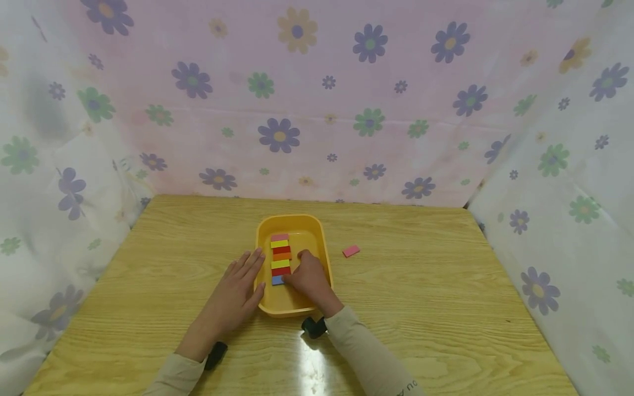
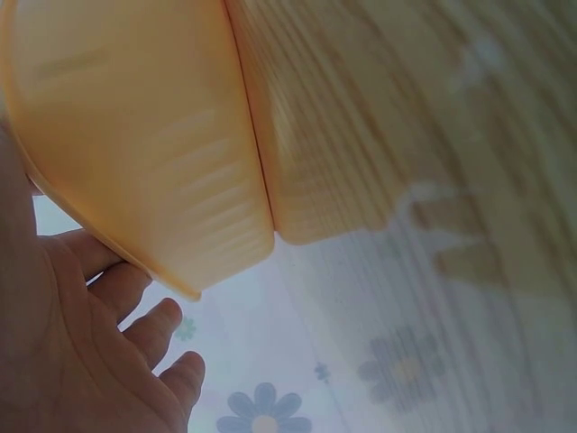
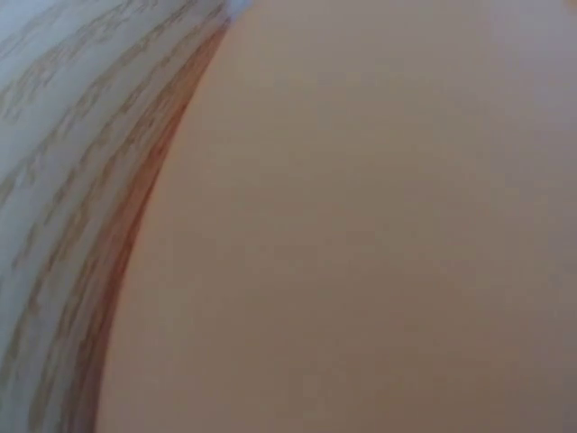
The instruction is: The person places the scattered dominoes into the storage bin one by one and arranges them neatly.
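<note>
A yellow plastic tray (image 1: 292, 221) stands on the table. Inside it, on the left, several small flat coloured blocks make a column: a pink block (image 1: 279, 237) at the far end, then yellow, red, an orange block (image 1: 282, 256), yellow, red, and a blue block (image 1: 277, 280) nearest me. My right hand (image 1: 312, 278) reaches into the tray, its thumb touching the blue block and its bent forefinger apart, beside the orange one. My left hand (image 1: 233, 300) rests at the tray's left rim with its fingers extended. In the left wrist view, fingers (image 2: 153, 334) lie along the tray's outer edge.
A loose pink block (image 1: 351, 251) lies on the wooden table (image 1: 421, 286), right of the tray. Dark wrist-worn pieces (image 1: 314, 327) show near both wrists. Flowered cloth (image 1: 317, 110) hangs behind and at both sides. The tray's wall (image 3: 361, 225) fills most of the right wrist view.
</note>
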The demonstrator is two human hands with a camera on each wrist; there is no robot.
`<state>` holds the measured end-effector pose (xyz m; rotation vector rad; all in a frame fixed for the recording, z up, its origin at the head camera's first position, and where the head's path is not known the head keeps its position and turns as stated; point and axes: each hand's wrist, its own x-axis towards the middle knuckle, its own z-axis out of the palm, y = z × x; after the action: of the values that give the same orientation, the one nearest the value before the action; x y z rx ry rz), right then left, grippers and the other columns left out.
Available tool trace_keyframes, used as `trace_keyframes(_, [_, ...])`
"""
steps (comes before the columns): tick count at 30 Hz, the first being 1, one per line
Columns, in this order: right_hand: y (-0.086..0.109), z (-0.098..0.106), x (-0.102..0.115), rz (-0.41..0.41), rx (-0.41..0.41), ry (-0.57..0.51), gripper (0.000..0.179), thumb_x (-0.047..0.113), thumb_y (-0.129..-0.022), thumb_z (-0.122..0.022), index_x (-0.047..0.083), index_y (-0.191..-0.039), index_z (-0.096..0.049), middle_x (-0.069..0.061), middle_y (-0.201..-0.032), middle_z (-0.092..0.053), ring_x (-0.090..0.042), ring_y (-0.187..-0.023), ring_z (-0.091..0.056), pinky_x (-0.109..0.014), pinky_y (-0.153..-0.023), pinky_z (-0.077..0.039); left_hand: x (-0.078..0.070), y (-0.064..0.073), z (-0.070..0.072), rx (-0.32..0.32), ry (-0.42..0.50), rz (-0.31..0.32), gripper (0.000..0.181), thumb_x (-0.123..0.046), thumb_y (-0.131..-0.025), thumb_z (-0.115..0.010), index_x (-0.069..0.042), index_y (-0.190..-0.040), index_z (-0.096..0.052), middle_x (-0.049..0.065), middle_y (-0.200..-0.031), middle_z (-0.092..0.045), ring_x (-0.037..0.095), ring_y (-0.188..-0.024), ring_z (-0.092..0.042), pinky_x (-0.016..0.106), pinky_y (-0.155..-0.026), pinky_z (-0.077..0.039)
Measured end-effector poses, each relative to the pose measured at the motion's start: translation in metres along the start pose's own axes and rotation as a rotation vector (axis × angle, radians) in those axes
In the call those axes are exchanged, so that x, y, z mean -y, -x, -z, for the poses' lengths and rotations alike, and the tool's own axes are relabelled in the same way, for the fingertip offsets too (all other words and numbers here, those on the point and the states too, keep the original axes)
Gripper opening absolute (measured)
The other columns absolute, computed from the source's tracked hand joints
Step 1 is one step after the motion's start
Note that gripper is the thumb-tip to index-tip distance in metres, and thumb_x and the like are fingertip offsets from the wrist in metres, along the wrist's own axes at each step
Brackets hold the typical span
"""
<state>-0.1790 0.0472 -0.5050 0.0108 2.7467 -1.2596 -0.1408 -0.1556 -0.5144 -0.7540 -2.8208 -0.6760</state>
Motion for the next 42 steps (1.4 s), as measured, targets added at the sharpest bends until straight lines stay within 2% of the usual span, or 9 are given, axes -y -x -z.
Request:
trace_keyframes(3, [0.0, 0.0, 0.0, -0.003, -0.008, 0.0, 0.063, 0.017, -0.082, -0.084, -0.011, -0.129, -0.054, -0.009, -0.077, -0.066, -0.017, -0.068, -0.058, -0.032, -0.07, -0.054, 0.0, 0.0, -0.001, -0.001, 0.005, 0.001, 0.061, -0.025, -0.104, -0.056, -0.003, -0.157, -0.037, 0.011, -0.167, -0.029, 0.038, -0.153, -0.025, 0.063, -0.122, -0.022])
trace_keyframes(8, [0.0, 0.0, -0.001, 0.002, -0.03, -0.009, 0.054, 0.018, -0.088, -0.076, -0.013, -0.127, -0.056, -0.02, -0.1, -0.072, -0.021, -0.078, -0.062, -0.037, -0.077, -0.058, 0.001, 0.0, -0.002, -0.008, 0.007, -0.002, 0.062, -0.026, -0.103, -0.057, -0.003, -0.157, -0.037, 0.01, -0.167, -0.029, 0.038, -0.153, -0.026, 0.062, -0.122, -0.022])
trace_keyframes(14, [0.007, 0.008, 0.002, -0.017, 0.039, -0.1, 0.056, 0.019, -0.094, -0.069, -0.013, -0.135, -0.05, -0.01, -0.075, -0.069, -0.015, -0.055, -0.059, -0.027, -0.056, -0.052, 0.001, -0.001, -0.002, -0.007, 0.0, -0.002, 0.061, -0.026, -0.103, -0.056, -0.003, -0.157, -0.037, 0.01, -0.167, -0.028, 0.038, -0.154, -0.025, 0.062, -0.122, -0.022])
trace_keyframes(17, [0.014, 0.016, 0.003, -0.042, 0.103, -0.2, 0.06, 0.025, -0.099, -0.065, -0.01, -0.143, -0.043, -0.01, -0.079, -0.068, -0.016, -0.054, -0.063, -0.026, -0.054, -0.054, 0.001, -0.001, -0.002, -0.006, -0.002, 0.001, 0.062, -0.026, -0.103, -0.057, -0.003, -0.157, -0.037, 0.01, -0.167, -0.028, 0.038, -0.154, -0.024, 0.062, -0.122, -0.021])
trace_keyframes(22, [0.022, 0.033, 0.004, -0.019, 0.205, -0.381, 0.058, 0.035, -0.107, -0.051, -0.002, -0.151, -0.038, -0.023, -0.105, -0.07, -0.031, -0.074, -0.073, -0.034, -0.061, -0.062, 0.0, -0.002, -0.002, 0.007, -0.003, 0.009, 0.063, -0.027, -0.103, -0.057, -0.003, -0.157, -0.037, 0.01, -0.168, -0.027, 0.038, -0.154, -0.024, 0.062, -0.122, -0.021])
trace_keyframes(29, [0.026, 0.06, -0.002, 0.155, 0.258, -0.533, 0.054, 0.039, -0.11, -0.04, 0.008, -0.155, -0.04, -0.027, -0.136, -0.061, -0.042, -0.104, -0.071, -0.039, -0.078, -0.063, -0.001, -0.002, -0.001, 0.029, -0.007, 0.025, 0.064, -0.028, -0.103, -0.057, -0.004, -0.158, -0.035, 0.009, -0.168, -0.026, 0.037, -0.155, -0.022, 0.061, -0.123, -0.02])
trace_keyframes(32, [0.027, 0.072, -0.011, 0.236, 0.241, -0.597, 0.051, 0.038, -0.111, -0.039, 0.013, -0.156, -0.039, -0.026, -0.145, -0.054, -0.043, -0.111, -0.068, -0.04, -0.083, -0.063, -0.001, -0.001, -0.002, 0.01, -0.008, 0.012, 0.064, -0.027, -0.103, -0.057, -0.004, -0.158, -0.035, 0.01, -0.168, -0.026, 0.038, -0.154, -0.024, 0.062, -0.122, -0.021])
trace_keyframes(37, [0.019, 0.087, -0.036, 0.346, 0.111, -0.672, 0.047, 0.028, -0.111, -0.043, 0.01, -0.154, -0.042, -0.025, -0.146, -0.053, -0.034, -0.11, -0.069, -0.036, -0.082, -0.063, 0.0, -0.001, -0.002, -0.005, -0.008, 0.001, 0.063, -0.027, -0.103, -0.056, -0.003, -0.158, -0.035, 0.011, -0.167, -0.027, 0.038, -0.153, -0.025, 0.062, -0.122, -0.022])
trace_keyframes(42, [0.007, 0.099, -0.067, 0.381, 0.013, -0.683, 0.048, 0.012, -0.107, -0.052, 0.004, -0.153, -0.042, -0.029, -0.144, -0.053, -0.019, -0.11, -0.07, -0.03, -0.086, -0.061, -0.001, -0.001, -0.001, 0.021, -0.002, 0.02, 0.063, -0.027, -0.104, -0.055, -0.004, -0.158, -0.034, 0.01, -0.168, -0.026, 0.037, -0.154, -0.023, 0.062, -0.123, -0.02])
